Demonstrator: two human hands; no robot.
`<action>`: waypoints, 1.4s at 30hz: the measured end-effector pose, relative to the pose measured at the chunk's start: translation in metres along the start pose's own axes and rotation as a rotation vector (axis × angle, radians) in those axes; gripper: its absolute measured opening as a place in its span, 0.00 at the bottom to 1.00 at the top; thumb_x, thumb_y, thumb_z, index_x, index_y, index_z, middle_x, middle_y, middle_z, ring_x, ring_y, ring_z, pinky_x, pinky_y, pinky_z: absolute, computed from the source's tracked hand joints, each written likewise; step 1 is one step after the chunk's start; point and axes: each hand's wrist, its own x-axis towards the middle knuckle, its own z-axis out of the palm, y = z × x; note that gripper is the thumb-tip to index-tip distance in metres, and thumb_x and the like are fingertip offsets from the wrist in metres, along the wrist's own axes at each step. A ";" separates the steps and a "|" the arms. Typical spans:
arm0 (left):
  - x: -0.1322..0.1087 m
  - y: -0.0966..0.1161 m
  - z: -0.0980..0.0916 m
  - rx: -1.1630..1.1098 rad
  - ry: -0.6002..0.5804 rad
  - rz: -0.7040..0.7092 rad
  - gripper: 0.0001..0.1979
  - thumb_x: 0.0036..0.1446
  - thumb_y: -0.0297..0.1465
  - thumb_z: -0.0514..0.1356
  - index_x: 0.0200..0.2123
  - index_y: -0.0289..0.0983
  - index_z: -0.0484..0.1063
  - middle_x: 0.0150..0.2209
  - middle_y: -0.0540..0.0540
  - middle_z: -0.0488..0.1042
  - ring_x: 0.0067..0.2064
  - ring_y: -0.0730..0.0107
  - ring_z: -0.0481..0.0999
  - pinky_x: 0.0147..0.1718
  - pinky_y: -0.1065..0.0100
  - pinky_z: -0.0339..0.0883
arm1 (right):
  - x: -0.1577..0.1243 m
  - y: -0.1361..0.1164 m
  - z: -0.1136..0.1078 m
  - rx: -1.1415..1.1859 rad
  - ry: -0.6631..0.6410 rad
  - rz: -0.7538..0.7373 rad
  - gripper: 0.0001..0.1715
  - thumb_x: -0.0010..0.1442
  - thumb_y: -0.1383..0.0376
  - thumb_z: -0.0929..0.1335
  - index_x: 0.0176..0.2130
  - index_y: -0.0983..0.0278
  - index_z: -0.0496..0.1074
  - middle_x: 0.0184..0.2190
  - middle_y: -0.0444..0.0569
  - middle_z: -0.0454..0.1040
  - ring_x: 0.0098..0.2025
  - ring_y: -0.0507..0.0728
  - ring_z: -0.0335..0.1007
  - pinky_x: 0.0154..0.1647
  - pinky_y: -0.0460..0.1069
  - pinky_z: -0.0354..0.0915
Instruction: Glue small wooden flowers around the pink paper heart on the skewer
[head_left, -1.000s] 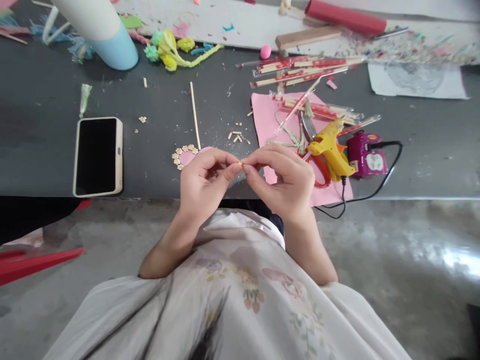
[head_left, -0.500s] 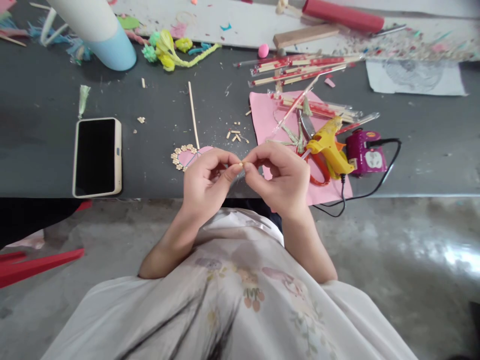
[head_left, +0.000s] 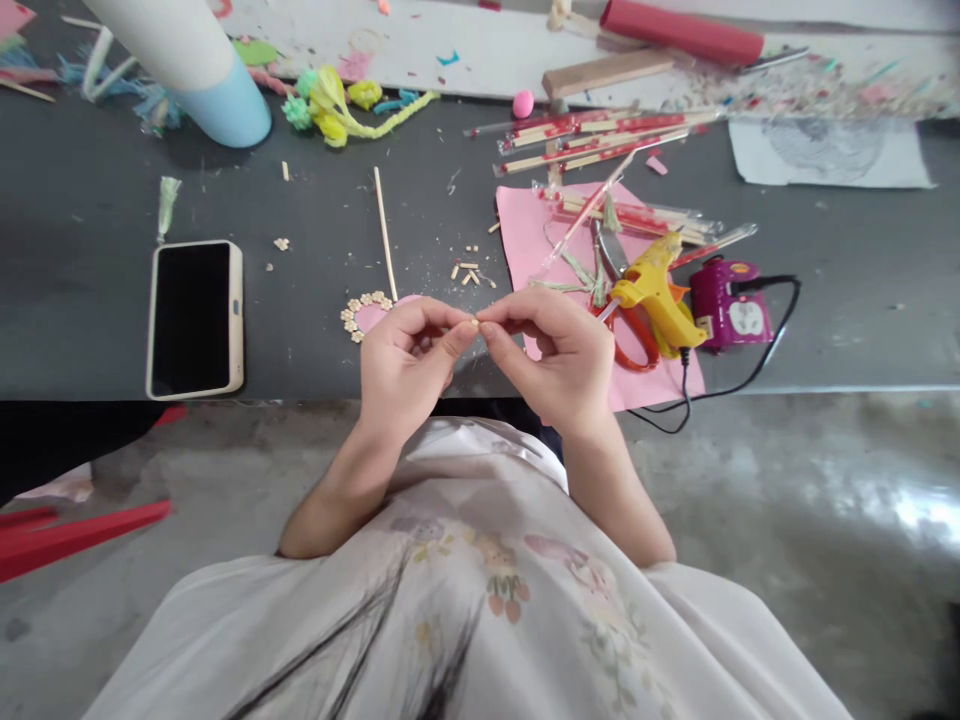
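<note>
My left hand (head_left: 405, 365) and my right hand (head_left: 559, 355) meet at the table's front edge, fingertips pinched together on one tiny pale wood piece (head_left: 474, 322). Just behind my left hand lies a pink heart shape (head_left: 369, 312) rimmed with small wood bits, partly hidden by my fingers. A thin wooden stick (head_left: 385, 232) lies beyond it, and several short cut wood bits (head_left: 469, 271) are scattered nearby.
A phone (head_left: 193, 318) lies at the left. A yellow glue gun (head_left: 656, 290), red scissors (head_left: 634, 335) and wrapped sticks (head_left: 600, 140) lie on and around a pink sheet (head_left: 525, 225); a purple plug block (head_left: 731, 305) with black cord sits right. A white-and-blue tube (head_left: 202, 75) stands back left.
Both hands stay pinched on the small wood piece and have shifted very slightly to the left. Nothing else has moved.
</note>
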 end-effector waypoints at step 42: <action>0.004 -0.007 -0.009 0.620 -0.202 0.825 0.04 0.63 0.26 0.57 0.40 0.39 0.70 0.53 0.43 0.79 0.36 0.74 0.78 0.39 0.68 0.72 | -0.002 0.023 -0.007 0.325 0.016 0.468 0.05 0.57 0.62 0.73 0.35 0.61 0.78 0.28 0.41 0.78 0.28 0.49 0.73 0.31 0.46 0.73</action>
